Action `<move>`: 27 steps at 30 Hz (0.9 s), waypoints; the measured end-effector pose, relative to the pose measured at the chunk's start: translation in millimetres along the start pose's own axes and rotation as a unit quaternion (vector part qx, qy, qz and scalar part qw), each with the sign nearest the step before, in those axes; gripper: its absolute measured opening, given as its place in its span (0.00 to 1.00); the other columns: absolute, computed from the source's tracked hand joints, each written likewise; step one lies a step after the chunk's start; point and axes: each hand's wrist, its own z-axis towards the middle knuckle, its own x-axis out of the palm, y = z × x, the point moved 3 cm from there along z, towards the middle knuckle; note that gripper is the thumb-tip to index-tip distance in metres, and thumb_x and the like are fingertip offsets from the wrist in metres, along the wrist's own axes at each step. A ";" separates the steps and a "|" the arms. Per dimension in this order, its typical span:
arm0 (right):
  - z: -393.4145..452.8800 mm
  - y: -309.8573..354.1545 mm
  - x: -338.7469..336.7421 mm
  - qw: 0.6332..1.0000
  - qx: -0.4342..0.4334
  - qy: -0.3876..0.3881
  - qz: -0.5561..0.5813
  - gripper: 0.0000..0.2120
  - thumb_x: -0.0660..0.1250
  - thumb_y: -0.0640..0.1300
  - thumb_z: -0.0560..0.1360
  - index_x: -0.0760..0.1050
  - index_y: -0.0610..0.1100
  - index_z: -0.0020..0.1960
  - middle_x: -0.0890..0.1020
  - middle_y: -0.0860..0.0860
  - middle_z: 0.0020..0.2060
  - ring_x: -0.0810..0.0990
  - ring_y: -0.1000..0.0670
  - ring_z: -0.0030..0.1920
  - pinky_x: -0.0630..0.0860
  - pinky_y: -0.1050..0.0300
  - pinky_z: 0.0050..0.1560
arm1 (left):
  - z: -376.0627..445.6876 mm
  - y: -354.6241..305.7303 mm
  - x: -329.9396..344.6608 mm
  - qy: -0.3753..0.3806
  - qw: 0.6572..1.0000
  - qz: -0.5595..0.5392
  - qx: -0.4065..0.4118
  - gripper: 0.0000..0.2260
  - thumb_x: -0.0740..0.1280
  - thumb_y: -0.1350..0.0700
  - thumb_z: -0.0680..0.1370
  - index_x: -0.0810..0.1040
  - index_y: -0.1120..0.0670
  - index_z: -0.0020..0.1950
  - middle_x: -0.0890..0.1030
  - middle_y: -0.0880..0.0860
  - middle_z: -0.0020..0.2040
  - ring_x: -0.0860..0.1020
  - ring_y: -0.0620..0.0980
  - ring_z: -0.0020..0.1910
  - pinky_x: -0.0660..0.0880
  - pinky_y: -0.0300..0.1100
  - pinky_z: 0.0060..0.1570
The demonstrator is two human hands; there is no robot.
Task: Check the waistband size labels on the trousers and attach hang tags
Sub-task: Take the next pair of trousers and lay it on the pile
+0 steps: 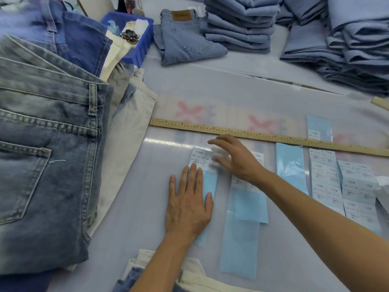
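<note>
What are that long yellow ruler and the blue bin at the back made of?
The ruler looks like wood: matt tan, printed black markings. The bin seems moulded plastic: uniform bright blue, smooth, slightly glossy walls. Neither is certain from looks alone.

tags [207, 165]: white on blue strips, flat on table | trousers [46, 148]: denim, stacked left

The jeans [48, 144] at the left are faded blue-grey denim; the folded stacks [240, 24] behind are pale blue. The label strips [240, 239] are light blue with white printed tags, the ruler [263, 135] is yellow wood, and the bin [139, 51] is bright blue.
</note>
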 end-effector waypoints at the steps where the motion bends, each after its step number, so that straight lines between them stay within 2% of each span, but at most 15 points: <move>1: -6.1 -0.2 2.8 1.000 -0.004 0.012 -0.020 0.27 0.74 0.52 0.75 0.73 0.49 0.72 0.74 0.48 0.65 0.73 0.48 0.63 0.70 0.54 0.65 | 0.1 0.2 0.2 0.002 1.000 -0.001 0.000 0.31 0.50 0.43 0.83 0.56 0.58 0.83 0.55 0.56 0.83 0.52 0.54 0.83 0.52 0.61 0.79; 3: -13.6 -3.5 13.0 0.997 0.037 0.030 -0.053 0.38 0.73 0.66 0.70 0.67 0.55 0.76 0.70 0.50 0.65 0.68 0.49 0.64 0.67 0.50 0.65 | 1.1 0.0 0.4 0.008 1.000 -0.003 0.001 0.32 0.49 0.43 0.82 0.55 0.58 0.83 0.54 0.56 0.83 0.51 0.54 0.83 0.51 0.61 0.79; 5: -9.5 -7.1 22.7 0.993 0.067 0.028 -0.094 0.43 0.67 0.76 0.66 0.64 0.59 0.76 0.67 0.53 0.61 0.64 0.52 0.60 0.63 0.51 0.60 | 1.4 -0.8 1.8 0.004 1.000 0.004 0.001 0.32 0.49 0.43 0.82 0.54 0.58 0.83 0.54 0.56 0.83 0.50 0.54 0.83 0.50 0.61 0.79; 8: 5.4 -10.6 24.9 0.992 0.050 0.041 -0.111 0.42 0.63 0.79 0.63 0.64 0.61 0.72 0.64 0.56 0.55 0.62 0.54 0.55 0.60 0.51 0.56 | 1.2 -0.5 1.5 0.013 1.000 0.004 0.001 0.32 0.48 0.44 0.83 0.52 0.58 0.83 0.52 0.57 0.84 0.48 0.54 0.83 0.48 0.61 0.80; 10: 8.1 -14.0 24.4 0.993 0.047 0.037 -0.097 0.37 0.67 0.75 0.66 0.66 0.60 0.69 0.65 0.57 0.54 0.64 0.53 0.54 0.61 0.51 0.54 | -0.2 0.3 1.7 0.012 1.000 0.007 0.002 0.31 0.47 0.43 0.83 0.52 0.58 0.83 0.51 0.56 0.84 0.48 0.54 0.83 0.48 0.61 0.80; 13: 10.3 -19.1 19.1 0.996 0.063 0.009 -0.065 0.27 0.72 0.62 0.72 0.71 0.52 0.66 0.69 0.57 0.51 0.69 0.52 0.53 0.65 0.53 0.50 | -0.4 -0.5 0.6 0.006 1.000 -0.001 0.000 0.31 0.48 0.43 0.83 0.54 0.59 0.83 0.53 0.57 0.84 0.50 0.54 0.83 0.49 0.61 0.79; 16: 14.5 -11.1 12.9 0.996 0.092 -0.006 -0.019 0.18 0.71 0.53 0.77 0.71 0.49 0.63 0.72 0.56 0.48 0.71 0.53 0.48 0.71 0.51 0.49 | 0.5 0.0 2.0 0.001 1.000 -0.003 -0.001 0.31 0.50 0.43 0.83 0.55 0.59 0.83 0.54 0.57 0.83 0.51 0.54 0.83 0.50 0.61 0.79; 18: 12.4 -5.9 6.7 0.993 0.107 -0.047 0.026 0.13 0.69 0.47 0.79 0.71 0.49 0.62 0.75 0.53 0.45 0.74 0.50 0.45 0.75 0.50 0.47 | -0.4 0.0 1.5 -0.001 1.000 -0.004 -0.003 0.32 0.50 0.43 0.82 0.56 0.58 0.83 0.55 0.56 0.83 0.53 0.54 0.82 0.51 0.61 0.79; 20: 1.8 5.3 -0.5 0.995 0.055 -0.081 0.002 0.11 0.70 0.44 0.79 0.75 0.47 0.61 0.77 0.52 0.45 0.74 0.52 0.43 0.74 0.53 0.45 | -0.1 -0.1 1.6 -0.004 1.000 -0.010 -0.001 0.32 0.50 0.43 0.82 0.56 0.58 0.83 0.56 0.56 0.83 0.53 0.54 0.82 0.51 0.62 0.79; 21: -5.4 10.2 -2.4 0.997 0.009 -0.075 -0.020 0.10 0.71 0.42 0.78 0.78 0.45 0.59 0.78 0.52 0.46 0.74 0.53 0.44 0.75 0.54 0.45 | 0.9 0.3 2.2 -0.006 1.000 -0.011 0.001 0.32 0.50 0.43 0.82 0.56 0.58 0.83 0.56 0.56 0.83 0.53 0.54 0.82 0.51 0.62 0.79; 24: -32.2 15.9 1.3 0.993 -0.088 0.010 -0.084 0.07 0.72 0.38 0.78 0.83 0.41 0.56 0.83 0.47 0.48 0.80 0.46 0.48 0.79 0.50 0.47 | 1.3 1.3 5.0 -0.010 1.000 -0.008 0.004 0.31 0.50 0.43 0.83 0.56 0.58 0.83 0.56 0.56 0.83 0.53 0.55 0.82 0.50 0.62 0.79; 27: -43.1 15.6 2.0 0.982 -0.112 0.023 -0.148 0.10 0.73 0.33 0.75 0.83 0.38 0.57 0.84 0.42 0.50 0.82 0.39 0.50 0.81 0.46 0.46 | 1.2 1.2 5.5 -0.007 1.000 -0.004 0.004 0.31 0.49 0.43 0.83 0.54 0.58 0.83 0.55 0.56 0.83 0.51 0.55 0.83 0.48 0.61 0.79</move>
